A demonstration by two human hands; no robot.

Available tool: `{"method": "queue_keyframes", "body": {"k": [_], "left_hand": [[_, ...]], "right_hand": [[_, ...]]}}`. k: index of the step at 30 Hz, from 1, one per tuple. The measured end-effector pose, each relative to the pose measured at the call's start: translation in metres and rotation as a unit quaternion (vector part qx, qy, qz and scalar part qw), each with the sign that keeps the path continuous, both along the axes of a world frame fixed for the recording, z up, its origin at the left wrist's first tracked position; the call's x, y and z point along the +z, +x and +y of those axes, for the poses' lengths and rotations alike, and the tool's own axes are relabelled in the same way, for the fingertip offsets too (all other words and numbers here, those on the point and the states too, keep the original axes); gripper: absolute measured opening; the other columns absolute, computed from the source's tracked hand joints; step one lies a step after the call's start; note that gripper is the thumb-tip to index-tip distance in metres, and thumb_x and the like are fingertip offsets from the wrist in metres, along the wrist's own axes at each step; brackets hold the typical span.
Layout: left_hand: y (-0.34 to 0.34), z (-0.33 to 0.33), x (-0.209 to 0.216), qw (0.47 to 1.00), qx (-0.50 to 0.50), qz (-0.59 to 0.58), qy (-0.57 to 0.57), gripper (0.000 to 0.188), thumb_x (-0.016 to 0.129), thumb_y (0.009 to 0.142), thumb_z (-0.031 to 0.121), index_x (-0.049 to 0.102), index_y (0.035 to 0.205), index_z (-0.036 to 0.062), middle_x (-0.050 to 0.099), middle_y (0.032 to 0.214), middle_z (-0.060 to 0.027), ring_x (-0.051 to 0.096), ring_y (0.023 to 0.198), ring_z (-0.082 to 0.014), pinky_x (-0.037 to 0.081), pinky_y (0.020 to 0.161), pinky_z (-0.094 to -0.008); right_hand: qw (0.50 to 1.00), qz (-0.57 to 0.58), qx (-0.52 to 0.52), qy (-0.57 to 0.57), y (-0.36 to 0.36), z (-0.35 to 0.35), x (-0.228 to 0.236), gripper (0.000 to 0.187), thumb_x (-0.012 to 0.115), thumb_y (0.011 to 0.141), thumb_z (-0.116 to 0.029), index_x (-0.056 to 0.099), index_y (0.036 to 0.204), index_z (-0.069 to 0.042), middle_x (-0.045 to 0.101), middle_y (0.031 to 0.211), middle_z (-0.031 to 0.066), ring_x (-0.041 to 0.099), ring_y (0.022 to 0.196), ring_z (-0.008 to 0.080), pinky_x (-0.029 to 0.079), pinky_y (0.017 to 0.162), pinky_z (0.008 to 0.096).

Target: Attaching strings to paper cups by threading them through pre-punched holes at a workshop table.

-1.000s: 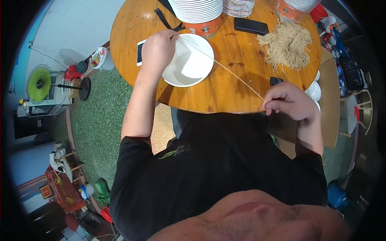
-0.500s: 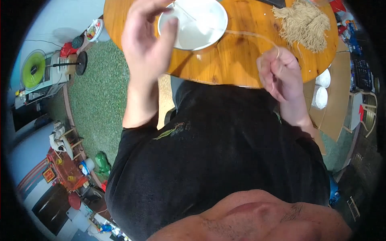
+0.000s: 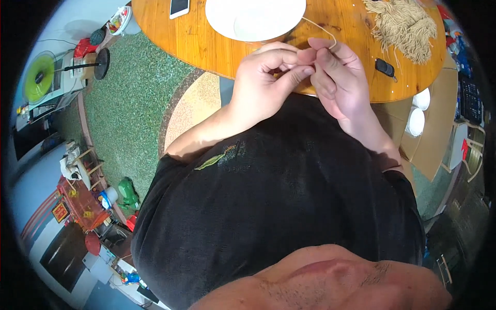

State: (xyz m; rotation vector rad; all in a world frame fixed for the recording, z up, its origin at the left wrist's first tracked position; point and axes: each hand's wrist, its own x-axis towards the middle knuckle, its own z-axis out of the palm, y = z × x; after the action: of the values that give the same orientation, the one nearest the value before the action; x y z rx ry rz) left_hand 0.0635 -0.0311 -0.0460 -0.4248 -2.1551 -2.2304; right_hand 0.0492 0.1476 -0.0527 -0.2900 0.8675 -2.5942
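Both hands meet just in front of the white bowl (image 3: 256, 18). A thin beige string (image 3: 321, 27) curves from the bowl's rim to the fingers of my right hand (image 3: 343, 77), which pinch it. My left hand (image 3: 266, 85) is closed, thumb against forefinger, with its tips at those of the right hand; whatever lies between them is too small to make out. To the right on the wooden table (image 3: 201, 46) rests a loose bundle of beige strings (image 3: 405, 31).
A small black key fob (image 3: 384, 67) lies near the table's right edge. A phone (image 3: 179, 8) sits at the far left of the tabletop. White tubs (image 3: 415, 121) stand beyond the right edge, by flattened cardboard (image 3: 436, 139). A fan (image 3: 41, 82) stands at left.
My left hand has come from over the bowl, down and right, to meet my right hand, closing its fingers. My right hand has shifted slightly left and up. The phone and key fob now show.
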Motion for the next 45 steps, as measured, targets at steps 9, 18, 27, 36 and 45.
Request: {"method": "queue_keyframes", "body": {"k": [9, 18, 27, 36, 45], "left_hand": [[-0.005, -0.001, -0.011, 0.998, -0.002, -0.047, 0.033, 0.012, 0.077, 0.093, 0.004, 0.073, 0.103, -0.0007, 0.07, 0.092, -0.0028, 0.068, 0.082, -0.0082, 0.054, 0.075, -0.0228], [-0.009, 0.002, -0.012, 0.995, 0.014, 0.048, -0.088, 0.028, 0.078, 0.089, -0.003, 0.069, 0.116, -0.0027, 0.067, 0.099, -0.0021, 0.061, 0.079, -0.0056, 0.051, 0.07, -0.0201], [-0.004, 0.005, 0.016, 0.977, 0.015, 0.139, -0.159, 0.021, 0.079, 0.087, -0.002, 0.074, 0.108, -0.0016, 0.068, 0.094, -0.0031, 0.057, 0.073, -0.0069, 0.049, 0.067, -0.0209], [0.004, 0.006, 0.019, 0.991, -0.03, -0.063, -0.114, 0.016, 0.071, 0.095, -0.004, 0.071, 0.111, -0.004, 0.071, 0.088, -0.0041, 0.063, 0.071, -0.0072, 0.054, 0.066, -0.0216], [0.001, -0.003, 0.024, 0.961, -0.12, -0.222, 0.112, 0.018, 0.073, 0.098, 0.017, 0.076, 0.108, 0.0013, 0.074, 0.086, -0.0019, 0.062, 0.068, -0.0056, 0.049, 0.062, -0.0181]], "right_hand": [[0.997, -0.07, -0.036, 0.017, -0.006, -0.002, -0.011, 0.03, 0.055, 0.108, -0.021, 0.066, 0.13, -0.004, 0.069, 0.129, 0.0147, 0.042, 0.055, -0.0001, 0.036, 0.052, 0.014], [0.991, -0.112, 0.006, -0.076, -0.004, -0.008, -0.011, 0.037, 0.052, 0.109, -0.035, 0.062, 0.138, -0.015, 0.052, 0.152, 0.0166, 0.04, 0.059, -0.0028, 0.036, 0.052, 0.0112], [0.987, -0.149, 0.034, -0.042, 0.014, 0.001, -0.014, 0.042, 0.048, 0.11, -0.039, 0.055, 0.146, -0.019, 0.059, 0.107, 0.0028, 0.045, 0.07, -0.0015, 0.037, 0.054, 0.0122], [0.997, -0.076, -0.022, 0.028, 0.02, -0.008, -0.003, 0.044, 0.043, 0.112, -0.037, 0.054, 0.149, -0.016, 0.035, 0.165, 0.0182, 0.058, 0.093, 0.0016, 0.037, 0.058, 0.0139], [0.971, 0.146, -0.104, 0.161, 0.018, 0.0, -0.021, 0.041, 0.051, 0.11, -0.027, 0.062, 0.14, -0.002, 0.035, 0.166, 0.0156, 0.049, 0.082, -0.0004, 0.033, 0.061, 0.0148]]}}
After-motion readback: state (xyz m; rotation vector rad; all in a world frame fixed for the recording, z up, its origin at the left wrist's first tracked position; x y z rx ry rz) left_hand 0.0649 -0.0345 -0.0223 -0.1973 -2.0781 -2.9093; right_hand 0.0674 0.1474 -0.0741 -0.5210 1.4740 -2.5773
